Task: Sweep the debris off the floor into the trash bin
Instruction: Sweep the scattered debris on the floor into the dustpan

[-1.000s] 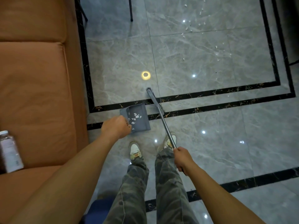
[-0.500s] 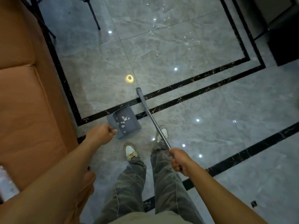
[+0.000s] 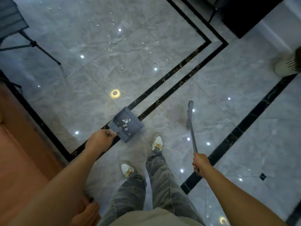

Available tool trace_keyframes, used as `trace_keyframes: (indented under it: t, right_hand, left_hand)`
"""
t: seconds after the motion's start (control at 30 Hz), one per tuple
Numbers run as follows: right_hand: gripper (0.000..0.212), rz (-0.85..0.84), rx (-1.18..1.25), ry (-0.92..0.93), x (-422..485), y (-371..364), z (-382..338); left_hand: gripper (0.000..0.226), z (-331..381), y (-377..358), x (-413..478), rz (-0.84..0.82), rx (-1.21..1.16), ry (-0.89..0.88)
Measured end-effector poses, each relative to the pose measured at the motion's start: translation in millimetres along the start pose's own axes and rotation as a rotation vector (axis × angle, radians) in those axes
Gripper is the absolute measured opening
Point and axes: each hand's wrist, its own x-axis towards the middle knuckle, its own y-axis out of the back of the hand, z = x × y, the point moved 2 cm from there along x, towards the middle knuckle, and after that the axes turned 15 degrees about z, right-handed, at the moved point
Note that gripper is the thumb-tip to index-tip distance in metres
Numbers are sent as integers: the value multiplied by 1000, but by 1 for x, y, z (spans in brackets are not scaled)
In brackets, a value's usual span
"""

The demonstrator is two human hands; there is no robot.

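Head view: left hand (image 3: 101, 139) grips dustpan (image 3: 136, 128) holding debris (image 3: 125, 122); right hand (image 3: 201, 163) grips broom (image 3: 189, 115)

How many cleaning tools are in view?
2. The dustpan, with white scraps in it, is held by the left hand in front of the feet. The broom is to its right, held by the right hand. No others show.

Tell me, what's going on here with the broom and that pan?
A person is sweeping a tiled floor. Their left hand holds a grey dustpan that already carries white scraps. Their right hand grips a broom, held apart from the pan on its right. More loose bits lie on the tiles farther ahead. A white slotted container at the right edge may be the bin.
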Motion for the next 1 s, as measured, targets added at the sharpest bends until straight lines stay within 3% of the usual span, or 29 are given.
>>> trace_keyframes:
  t: [0.23, 0.37, 0.5, 0.7, 0.87, 1.0]
  right_hand:
    - [31, 53, -74, -139, 53, 36, -16]
    - [24, -105, -2, -274, 59, 24, -47]
    - [29, -275, 62, -247, 58, -3, -98]
    - [46, -372, 155, -195, 70, 6, -159]
    - [40, -309, 337, -150, 85, 48, -164]
    - [34, -148, 301, -155, 111, 83, -153]
  left_hand:
    - [47, 86, 2, 16, 91, 49, -26]
    - [49, 116, 11, 23, 140, 77, -35]
    - [56, 138, 21, 33, 202, 48, -34]
    - [45, 177, 34, 48, 235, 75, -92]
    - [50, 225, 45, 75, 257, 67, -135]
    - [51, 274, 47, 96, 252, 71, -199]
